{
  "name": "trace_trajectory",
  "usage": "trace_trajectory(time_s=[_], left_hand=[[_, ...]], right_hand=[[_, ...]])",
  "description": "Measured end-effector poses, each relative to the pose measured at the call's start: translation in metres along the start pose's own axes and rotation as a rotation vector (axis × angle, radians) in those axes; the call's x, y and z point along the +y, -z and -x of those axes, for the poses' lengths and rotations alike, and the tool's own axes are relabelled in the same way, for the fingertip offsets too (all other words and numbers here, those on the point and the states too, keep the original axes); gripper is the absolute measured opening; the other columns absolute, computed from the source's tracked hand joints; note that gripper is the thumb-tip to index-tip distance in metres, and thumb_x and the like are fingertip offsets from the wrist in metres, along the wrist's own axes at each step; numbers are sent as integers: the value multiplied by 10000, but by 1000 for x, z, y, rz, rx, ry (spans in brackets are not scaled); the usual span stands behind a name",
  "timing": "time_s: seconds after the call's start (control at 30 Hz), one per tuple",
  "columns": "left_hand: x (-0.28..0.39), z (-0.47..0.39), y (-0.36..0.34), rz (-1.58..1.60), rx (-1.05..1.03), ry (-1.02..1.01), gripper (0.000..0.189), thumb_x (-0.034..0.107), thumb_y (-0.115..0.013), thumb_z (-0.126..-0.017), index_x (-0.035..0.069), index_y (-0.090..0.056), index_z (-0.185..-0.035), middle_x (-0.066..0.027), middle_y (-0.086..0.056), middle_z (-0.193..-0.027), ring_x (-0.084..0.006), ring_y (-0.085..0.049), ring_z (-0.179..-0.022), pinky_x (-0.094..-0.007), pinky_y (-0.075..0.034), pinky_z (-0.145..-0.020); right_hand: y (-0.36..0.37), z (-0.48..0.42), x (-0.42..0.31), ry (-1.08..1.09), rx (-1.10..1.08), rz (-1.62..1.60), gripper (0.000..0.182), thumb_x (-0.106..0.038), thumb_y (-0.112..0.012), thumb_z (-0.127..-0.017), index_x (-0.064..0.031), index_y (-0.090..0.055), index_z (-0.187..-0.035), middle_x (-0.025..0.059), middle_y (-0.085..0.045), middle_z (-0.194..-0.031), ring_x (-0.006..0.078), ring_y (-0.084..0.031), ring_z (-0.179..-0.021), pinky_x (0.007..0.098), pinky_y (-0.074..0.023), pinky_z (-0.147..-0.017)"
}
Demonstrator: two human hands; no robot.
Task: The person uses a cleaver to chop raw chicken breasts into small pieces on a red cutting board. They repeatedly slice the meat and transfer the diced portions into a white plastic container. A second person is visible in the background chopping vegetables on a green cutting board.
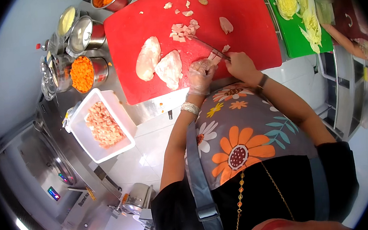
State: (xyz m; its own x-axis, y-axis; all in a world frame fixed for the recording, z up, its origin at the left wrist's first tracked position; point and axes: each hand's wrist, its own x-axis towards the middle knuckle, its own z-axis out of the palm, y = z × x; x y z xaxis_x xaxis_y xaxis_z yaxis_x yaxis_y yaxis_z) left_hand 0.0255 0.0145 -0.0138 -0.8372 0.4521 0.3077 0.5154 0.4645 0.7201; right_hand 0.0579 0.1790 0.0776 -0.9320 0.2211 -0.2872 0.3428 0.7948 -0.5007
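On the red cutting board (241,23), my right hand (242,65) grips a knife (212,48) whose blade points up and left. My left hand (201,73), in a clear plastic glove, rests on a piece of raw chicken; cut strips (214,58) of it lie beside the blade. A pile of diced chicken (184,31) sits near the knife's tip. To the left of my left hand are two larger pieces, a whole chicken breast (148,58) and a flatter piece (170,69). A smaller piece (226,25) and several scraps lie farther up the board.
A white plastic bin (124,119) of chicken cubes stands lower left. Steel pots, one with diced carrot (83,74), line the left side. At right, a green board (295,41) holds halved napa cabbage (286,1), and another person's arm (343,39) reaches towards it.
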Motion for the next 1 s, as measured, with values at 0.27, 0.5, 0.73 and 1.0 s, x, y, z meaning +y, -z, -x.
trace_trajectory(time_s=[0.27, 0.5, 0.73, 1.0], left_hand=[[5, -5, 5, 42, 35, -8, 170, 102, -743, -679, 45, -650, -810, -125, -655, -820, -321, -611, -757, -409, -499, -702], [15, -3, 7, 27, 118, -9, 221, 89, -753, -669, 19, -642, -846, -133, -651, -803, -312, -613, -755, -397, -498, -696], [6, 12, 1, 75, 60, 109, 212, 76, -745, -679, 25, -636, -854, -138, -653, -809, -316, -613, -744, -405, -497, -683], [5, 13, 1, 11, 149, 99, 194, 64, -740, -686, 13, -637, -843, -149, -652, -822, -317, -610, -732, -411, -496, -667]], right_hand=[[16, 18, 2, -23, -157, 173, 194, -164, -527, -825, -6, -638, -805, 229, -633, -762, 397, -636, -725, 491, -509, -639], [-14, -7, 4, 59, -57, 6, 231, -209, -547, -816, 7, -630, -819, 239, -629, -760, 400, -630, -731, 486, -506, -664], [9, 20, 0, -26, -216, 134, 212, -179, -546, -812, 5, -651, -818, 239, -635, -765, 399, -635, -742, 475, -513, -664], [-10, 1, -7, -8, -65, -40, 215, -179, -564, -809, 19, -647, -826, 244, -631, -768, 403, -628, -758, 474, -506, -679]])
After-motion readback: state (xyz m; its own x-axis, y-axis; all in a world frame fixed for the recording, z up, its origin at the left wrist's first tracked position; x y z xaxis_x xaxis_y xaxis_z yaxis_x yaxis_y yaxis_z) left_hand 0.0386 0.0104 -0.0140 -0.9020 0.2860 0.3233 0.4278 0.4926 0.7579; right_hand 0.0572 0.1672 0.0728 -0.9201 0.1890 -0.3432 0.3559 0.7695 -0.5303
